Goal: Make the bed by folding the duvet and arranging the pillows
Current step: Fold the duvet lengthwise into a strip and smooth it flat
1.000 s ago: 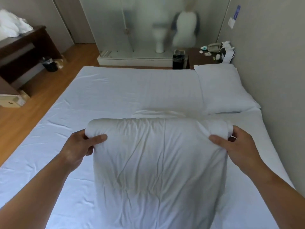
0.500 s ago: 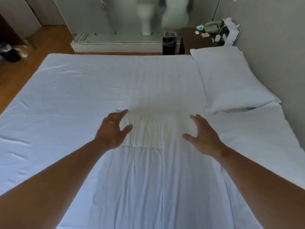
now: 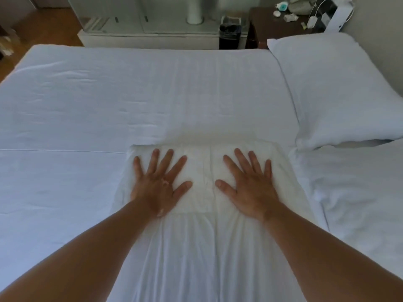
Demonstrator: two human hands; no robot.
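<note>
We press our left hand [image 3: 158, 188] and right hand [image 3: 250, 188] flat, fingers spread and gripping nothing, on the folded duvet [image 3: 202, 236] lying mid-bed; one pillow [image 3: 340, 92] sits by the wall, so smoothing and pillow arranging seem left

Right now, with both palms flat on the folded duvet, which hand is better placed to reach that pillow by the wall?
The right hand, probably. It lies flat on the folded duvet on the side nearer the pillow, which rests against the wall on the right. The left hand would have to cross over.
</note>
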